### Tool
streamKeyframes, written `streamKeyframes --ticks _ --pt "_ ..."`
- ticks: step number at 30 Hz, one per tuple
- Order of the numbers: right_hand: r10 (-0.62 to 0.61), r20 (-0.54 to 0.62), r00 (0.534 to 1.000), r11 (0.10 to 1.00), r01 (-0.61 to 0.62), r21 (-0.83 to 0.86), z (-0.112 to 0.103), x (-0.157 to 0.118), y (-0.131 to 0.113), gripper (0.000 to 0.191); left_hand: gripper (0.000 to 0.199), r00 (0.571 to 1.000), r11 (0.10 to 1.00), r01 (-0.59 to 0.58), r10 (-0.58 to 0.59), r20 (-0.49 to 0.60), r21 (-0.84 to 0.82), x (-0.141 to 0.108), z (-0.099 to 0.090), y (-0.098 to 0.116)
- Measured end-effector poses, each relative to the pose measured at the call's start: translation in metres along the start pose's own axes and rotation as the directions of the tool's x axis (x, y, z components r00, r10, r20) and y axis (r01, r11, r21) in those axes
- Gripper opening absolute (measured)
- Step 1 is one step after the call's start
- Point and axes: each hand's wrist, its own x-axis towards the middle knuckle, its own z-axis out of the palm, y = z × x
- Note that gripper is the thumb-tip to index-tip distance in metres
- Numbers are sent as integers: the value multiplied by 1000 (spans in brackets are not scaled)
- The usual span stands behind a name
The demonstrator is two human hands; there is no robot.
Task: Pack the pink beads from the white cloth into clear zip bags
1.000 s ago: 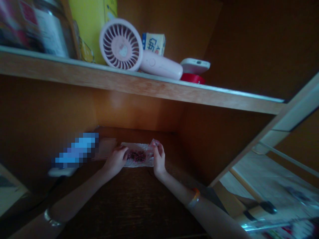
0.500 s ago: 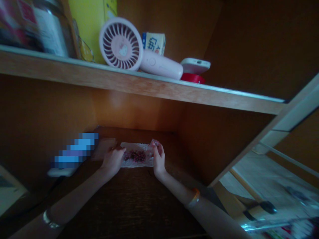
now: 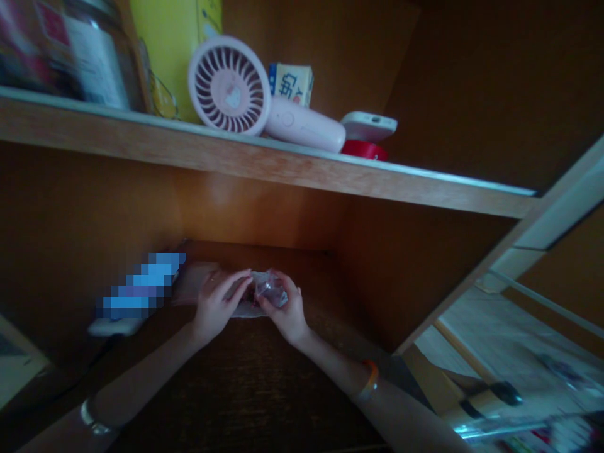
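Note:
A small clear plastic bag (image 3: pixel 250 311) lies on the dark wooden surface, with small dark red beads or grains partly showing between my hands. My right hand (image 3: pixel 290 314) is closed around the crumpled right part of the bag, thumb at the front and fingers behind. My left hand (image 3: pixel 214 308) reaches over the bag's left side, its thumb and fingertips drawn together at the plastic near the upper edge. Just what those fingertips pinch is blurred. Behind my left hand lies a flat, pale pinkish sheet or packet (image 3: pixel 189 283).
Left of the hands, a phone with a blurred-out screen (image 3: pixel 141 286) leans on a white stand (image 3: pixel 111 327). A shelf edge (image 3: pixel 283 160) crosses above, carrying a pink handheld fan (image 3: pixel 231 88), a small box (image 3: pixel 297 85), a white device (image 3: pixel 370 124) and a jar (image 3: pixel 97 56).
My right hand has moved left and folded the right part of the bag inward. My left hand has shifted its fingers right and up over the bag, covering more of the beads.

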Motion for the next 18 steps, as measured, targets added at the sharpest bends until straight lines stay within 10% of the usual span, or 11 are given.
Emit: streamKeyframes --ticks 8,18 --pt "-10 24 1000 987 13 -159 0 1 0 52 21 994 991 21 -7 106 -131 -5 5 -3" --pt "44 -63 997 999 -46 -25 -1 2 5 46 24 838 887 224 -387 386 403 -3 6 -27"
